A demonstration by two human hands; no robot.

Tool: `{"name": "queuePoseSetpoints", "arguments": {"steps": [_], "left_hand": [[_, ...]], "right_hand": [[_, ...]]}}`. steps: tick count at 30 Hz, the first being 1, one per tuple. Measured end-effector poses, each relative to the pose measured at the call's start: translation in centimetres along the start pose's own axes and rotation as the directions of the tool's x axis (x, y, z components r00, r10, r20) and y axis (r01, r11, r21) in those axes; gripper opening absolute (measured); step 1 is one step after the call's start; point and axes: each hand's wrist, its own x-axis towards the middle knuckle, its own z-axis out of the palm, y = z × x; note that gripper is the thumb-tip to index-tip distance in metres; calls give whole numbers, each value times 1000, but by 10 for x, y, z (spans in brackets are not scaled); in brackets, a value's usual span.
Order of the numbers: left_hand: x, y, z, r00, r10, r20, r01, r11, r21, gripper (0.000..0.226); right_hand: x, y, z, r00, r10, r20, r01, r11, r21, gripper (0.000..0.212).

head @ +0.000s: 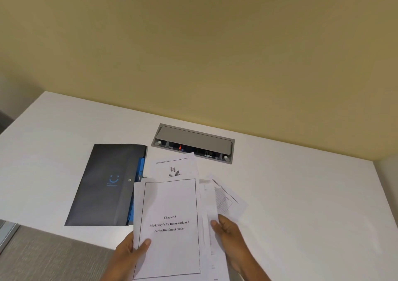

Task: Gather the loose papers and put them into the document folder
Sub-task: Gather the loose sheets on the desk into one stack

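Observation:
A dark grey document folder (107,185) with a blue smile logo and a snap button lies closed on the white desk, left of centre; blue inner pockets show along its right edge. My left hand (131,248) grips a bordered sheet reading "Chapter 3" (170,226) at its lower left, thumb on top. My right hand (230,235) holds the right side of several overlapping papers (206,211) under that sheet. One sheet with a small picture (174,168) lies flat behind them. Another with a table (226,198) pokes out to the right.
A grey cable box (193,142) with its lid tilted up is set into the white desk (301,194) near the back wall. The desk's front edge runs at lower left, with grey floor (43,255) below it.

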Motion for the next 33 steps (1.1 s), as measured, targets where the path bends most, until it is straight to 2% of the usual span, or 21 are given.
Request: {"name": "queuePoseSetpoints", "arguments": {"steps": [3, 7, 9, 11, 12, 13, 14, 16, 18, 20, 23, 25, 27, 29, 31, 32, 33], "left_hand": [[-3, -5, -3, 998, -40, 44, 39, 999, 29, 42], [-7, -10, -3, 999, -35, 41, 33, 998, 56, 35], [-9, -13, -4, 1000, -22, 18, 20, 997, 77, 34], [-10, -17, -5, 1000, 0, -20, 2, 995, 97, 36], [-11, -19, -6, 999, 7, -43, -2, 994, 109, 36], [-12, -21, -6, 998, 10, -68, -2, 994, 111, 35], [-14, -22, -7, 995, 11, -97, -1, 995, 98, 34], [-16, -25, -8, 989, 0, -151, 9, 998, 62, 36], [-16, -28, -11, 984, -17, -178, 23, 999, 35, 41], [-17, -30, -14, 981, -21, -192, 16, 999, -28, 43], [-20, -32, -18, 975, -13, -221, -4, 997, -76, 48], [-22, -34, -19, 973, 3, -232, -25, 995, -95, 50], [-23, -34, -18, 969, 19, -246, -44, 994, -98, 49], [-24, -33, -17, 966, 30, -255, -59, 992, -108, 49], [-26, -32, -16, 970, 30, -242, -62, 990, -128, 49], [-27, -30, -16, 972, 29, -232, -62, 989, -135, 50], [-28, -28, -15, 975, 34, -221, -65, 988, -137, 50]], "right_hand": [[-8, 7, 19, 993, 69, 99, -72, 997, 20, 25], [-11, 1, 26, 969, 150, 199, -153, 988, 1, 38], [-9, -12, 19, 979, 153, 136, -147, 988, -57, 58], [2, -20, 6, 996, 50, -75, -63, 981, -181, 78], [9, -21, -3, 976, -61, -207, -7, 950, -312, 79], [16, -22, -12, 942, -162, -294, -2, 873, -487, 79], [22, -21, -20, 916, -213, -341, -64, 760, -647, 87], [31, -15, -34, 916, -168, -364, -221, 547, -807, 120], [36, -8, -40, 934, -78, -348, -289, 407, -867, 139], [37, 3, -39, 947, -40, -319, -293, 299, -908, 142], [36, 12, -33, 946, -78, -315, -287, 255, -923, 134], [32, 12, -31, 945, -162, -285, -246, 225, -943, 124], [29, 15, -29, 932, -262, -252, -170, 298, -939, 111], [25, 17, -25, 901, -310, -303, -125, 484, -866, 94], [22, 17, -20, 880, -225, -418, -123, 743, -658, 77], [22, 15, -19, 881, -147, -450, -99, 872, -479, 65], [21, 13, -19, 887, -83, -454, -71, 948, -311, 51]]}}
